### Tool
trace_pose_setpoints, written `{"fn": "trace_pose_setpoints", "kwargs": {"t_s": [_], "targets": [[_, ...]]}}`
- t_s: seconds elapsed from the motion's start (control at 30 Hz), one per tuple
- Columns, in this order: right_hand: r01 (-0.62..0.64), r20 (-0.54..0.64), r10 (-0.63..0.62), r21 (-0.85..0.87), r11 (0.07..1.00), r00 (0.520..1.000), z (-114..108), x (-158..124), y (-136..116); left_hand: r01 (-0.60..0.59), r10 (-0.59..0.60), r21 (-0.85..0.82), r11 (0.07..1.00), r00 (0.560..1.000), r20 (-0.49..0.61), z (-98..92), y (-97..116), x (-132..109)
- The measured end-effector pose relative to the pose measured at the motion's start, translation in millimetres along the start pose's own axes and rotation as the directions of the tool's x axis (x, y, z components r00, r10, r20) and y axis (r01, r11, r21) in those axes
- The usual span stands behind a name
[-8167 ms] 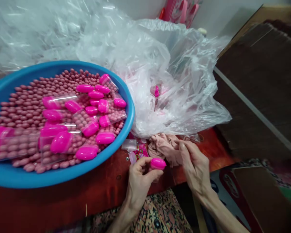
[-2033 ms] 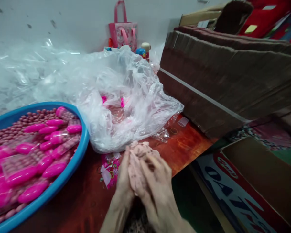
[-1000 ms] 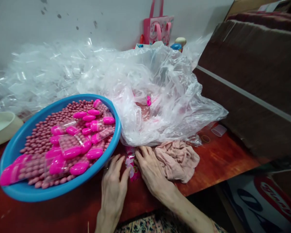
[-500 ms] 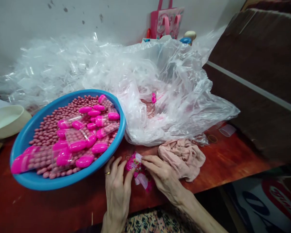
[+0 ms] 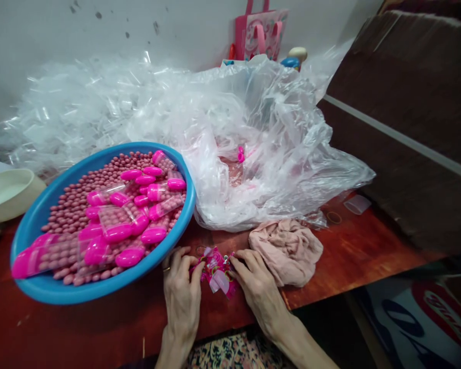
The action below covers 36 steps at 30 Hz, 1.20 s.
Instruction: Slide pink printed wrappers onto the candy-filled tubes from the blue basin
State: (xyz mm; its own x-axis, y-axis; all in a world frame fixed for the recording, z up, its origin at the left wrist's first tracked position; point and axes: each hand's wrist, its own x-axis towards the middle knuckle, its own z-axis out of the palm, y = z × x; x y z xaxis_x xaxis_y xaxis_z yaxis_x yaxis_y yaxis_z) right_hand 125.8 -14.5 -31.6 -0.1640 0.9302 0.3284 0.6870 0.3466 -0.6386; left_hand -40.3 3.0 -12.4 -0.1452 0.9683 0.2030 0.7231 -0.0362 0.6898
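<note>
A small cluster of bright pink pieces [image 5: 218, 271], with bits of green and pale translucent plastic, lies on the red-brown table between my hands; I cannot make out its exact kind. My left hand [image 5: 181, 284], a ring on one finger, pinches its left side with thumb and fingertips. Bent over the right side, my right hand [image 5: 255, 284] has its fingertips closed on the cluster's edge. To the left, a blue basin [image 5: 190, 205] holds dusty-pink beads [image 5: 86, 184] and clear bead-filled tubes with hot-pink caps [image 5: 119, 233].
A crumpled pink cloth [image 5: 286, 251] lies beside my right hand. Clear plastic bags [image 5: 280, 154] heap up behind. A cream bowl [image 5: 9, 192] stands far left, a large brown box [image 5: 407, 113] at right. A small clear cup [image 5: 357, 204] lies near the box.
My fingers have shifted slightly and the pink cluster is now more spread out between them. The right fingertips have moved a little toward its right edge. The whole view has moved slightly.
</note>
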Motion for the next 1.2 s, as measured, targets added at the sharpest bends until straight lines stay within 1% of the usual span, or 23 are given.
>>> {"fn": "trace_pose_setpoints", "kwargs": {"t_s": [0.1,0.17,0.23,0.37,0.47,0.6,0.73,0.83,0.93,1.0,1.07,1.13,1.2], "targets": [[-0.038,-0.020,0.038,-0.002,0.999,0.999,3.9,-1.6,0.5,0.115,-0.116,-0.044,0.992,0.993,-0.019,-7.7,-6.7,-2.4],[-0.072,-0.048,0.071,-0.015,0.997,0.996,5.9,-1.7,-1.1,0.213,-0.217,-0.104,0.972,0.976,-0.029,-11.1,-9.8,-3.8],[-0.100,-0.071,0.098,-0.035,0.994,0.993,7.2,-0.3,-3.3,0.273,-0.278,-0.130,0.953,0.960,-0.026,-12.8,-11.4,-4.7],[-0.128,-0.079,0.124,-0.051,0.990,0.989,6.7,4.6,-6.2,0.300,-0.301,-0.030,0.953,0.953,-0.029,-14.5,-13.1,-7.3],[-0.127,-0.072,0.125,-0.027,0.991,0.990,2.9,8.2,-8.4,0.315,-0.316,-0.013,0.949,0.947,-0.053,-16.9,-15.6,-11.1],[-0.138,-0.062,0.138,0.015,0.990,0.988,-4.8,14.0,-12.5,0.227,-0.217,0.076,0.971,0.969,-0.119,-20.8,-20.3,-17.2],[-0.177,-0.054,0.178,0.025,0.984,0.983,-10.0,18.5,-11.6,0.128,-0.098,0.206,0.970,0.984,-0.149,-24.6,-22.7,-22.5],[-0.204,-0.056,0.205,0.026,0.979,0.977,-10.8,18.9,-7.5,0.047,0.000,0.267,0.963,0.985,-0.174,-28.3,-20.3,-24.7],[-0.213,-0.058,0.216,0.049,0.976,0.975,-8.6,16.9,-4.4,-0.068,0.134,0.309,0.949,0.971,-0.198,-29.8,-11.6,-24.2],[-0.214,-0.050,0.218,0.076,0.974,0.975,-5.3,14.5,-3.2,-0.163,0.241,0.358,0.920,0.953,-0.183,-27.0,-4.1,-22.7],[-0.224,-0.042,0.230,0.106,0.969,0.972,-0.9,11.4,-2.1,-0.239,0.313,0.388,0.890,0.939,-0.141,-20.7,1.3,-20.9],[-0.242,-0.037,0.249,0.139,0.960,0.968,3.2,8.4,-0.7,-0.264,0.326,0.396,0.880,0.941,-0.096,-13.2,1.5,-19.5],[-0.260,-0.031,0.269,0.172,0.950,0.963,5.3,6.1,0.1,-0.248,0.302,0.393,0.885,0.950,-0.082,-7.6,-3.8,-18.7]]}}
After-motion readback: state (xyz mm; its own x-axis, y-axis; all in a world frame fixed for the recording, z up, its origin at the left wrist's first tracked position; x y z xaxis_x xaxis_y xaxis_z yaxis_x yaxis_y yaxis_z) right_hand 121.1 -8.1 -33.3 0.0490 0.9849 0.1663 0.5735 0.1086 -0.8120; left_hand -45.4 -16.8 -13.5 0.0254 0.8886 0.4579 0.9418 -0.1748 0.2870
